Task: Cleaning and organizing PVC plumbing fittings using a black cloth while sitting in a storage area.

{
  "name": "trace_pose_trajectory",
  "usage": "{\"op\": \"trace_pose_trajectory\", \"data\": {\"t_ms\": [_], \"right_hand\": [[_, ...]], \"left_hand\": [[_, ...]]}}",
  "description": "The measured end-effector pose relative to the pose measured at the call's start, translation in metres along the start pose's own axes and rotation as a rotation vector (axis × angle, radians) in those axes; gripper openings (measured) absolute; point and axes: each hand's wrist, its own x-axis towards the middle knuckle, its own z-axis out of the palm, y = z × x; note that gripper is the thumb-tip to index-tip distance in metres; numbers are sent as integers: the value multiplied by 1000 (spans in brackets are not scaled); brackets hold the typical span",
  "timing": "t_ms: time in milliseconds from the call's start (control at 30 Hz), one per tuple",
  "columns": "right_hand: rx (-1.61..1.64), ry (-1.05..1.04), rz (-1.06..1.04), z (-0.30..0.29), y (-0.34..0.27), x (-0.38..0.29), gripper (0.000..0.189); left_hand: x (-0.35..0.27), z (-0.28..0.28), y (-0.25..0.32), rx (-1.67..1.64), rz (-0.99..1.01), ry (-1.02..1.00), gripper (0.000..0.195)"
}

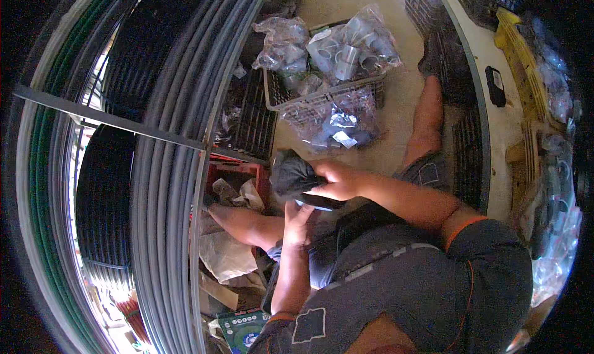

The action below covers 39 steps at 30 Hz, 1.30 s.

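My right hand grips a gathered black bag or cloth bundle, its fingers and thumb closed at the bunched part. Just below, my left hand holds a flat dark object with a bright, pale edge, thumb against it; what it is cannot be told. The two hands are close together, and the right one partly hides the flat object. Beyond them stands a black plastic crate with clear plastic bags of grey pipe fittings on top. Another clear bag lies against its near side.
Coils of grey pipe fill a metal rack on the left. A red crate and crumpled paper lie near my left leg. Black crates and a shelf edge stand to the right, with a yellow plastic bin beyond.
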Motion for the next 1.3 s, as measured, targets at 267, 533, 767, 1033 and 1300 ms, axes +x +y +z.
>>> {"op": "trace_pose_trajectory", "data": {"t_ms": [267, 533, 767, 1033, 1300], "right_hand": [[797, 709, 407, 50, 11, 5, 34], [698, 400, 433, 45, 16, -19, 39], [-14, -8, 17, 39, 23, -21, 58], [240, 63, 144, 47, -6, -22, 75], [973, -131, 364, 27, -17, -25, 69]], "left_hand": [[6, 22, 0, 369, 432, 263, 77], [6, -7, 3, 298, 388, 169, 89], [-8, -16, 6, 6, 281, 74, 96], [-5, -15, 23, 247, 422, 38, 94], [1, 6, 27, 131, 428, -84, 101]]}}
